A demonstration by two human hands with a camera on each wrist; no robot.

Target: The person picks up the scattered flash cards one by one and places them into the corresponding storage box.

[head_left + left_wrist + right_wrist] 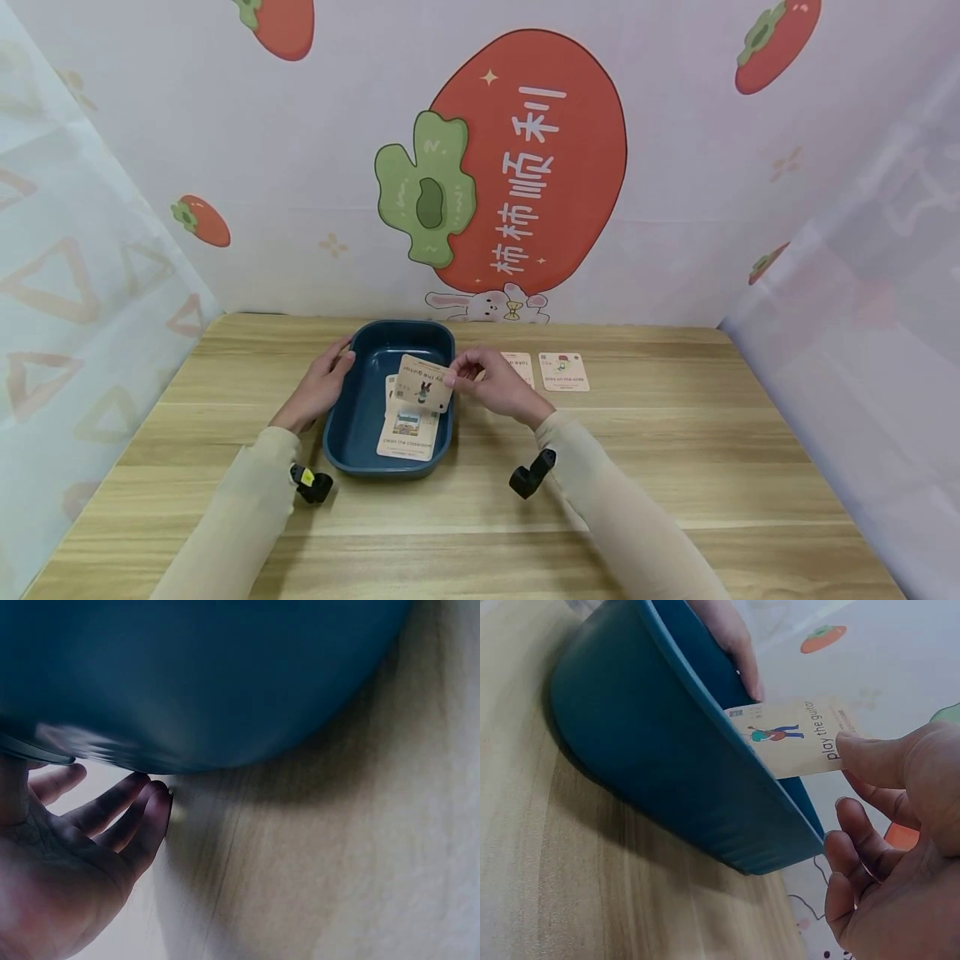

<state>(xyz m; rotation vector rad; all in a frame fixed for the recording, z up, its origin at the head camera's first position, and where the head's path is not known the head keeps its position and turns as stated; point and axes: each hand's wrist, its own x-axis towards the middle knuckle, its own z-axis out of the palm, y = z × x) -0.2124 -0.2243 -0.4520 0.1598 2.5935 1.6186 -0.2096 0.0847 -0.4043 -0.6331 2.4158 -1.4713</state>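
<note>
One card (422, 385), centre of the head view, pinched at one corner between thumb and fingers of the right hand (501, 385), held over the blue bin (358, 429). From the head camera its lettering is upside down, the first letters covered by the hand; the right wrist view gives it whole, "play the guitar", with a figure holding a guitar. Head view alone looks down to the bin's floor: the "clean the classroom" card (406, 440) lies there, a further card's edge (390, 388) at its upper left. Left hand (318, 385) grips the bin's left rim. Its outer fingers, bent against the outside wall, show best from the left wrist; the right wrist view has a digit reaching inside the wall. Right of the bin, on the wooden table (675, 450), the "play on the slide" card (566, 372) and a partly hidden card (521, 365). Behind, upper half of the head view, a persimmon-print backdrop (682, 183).
</note>
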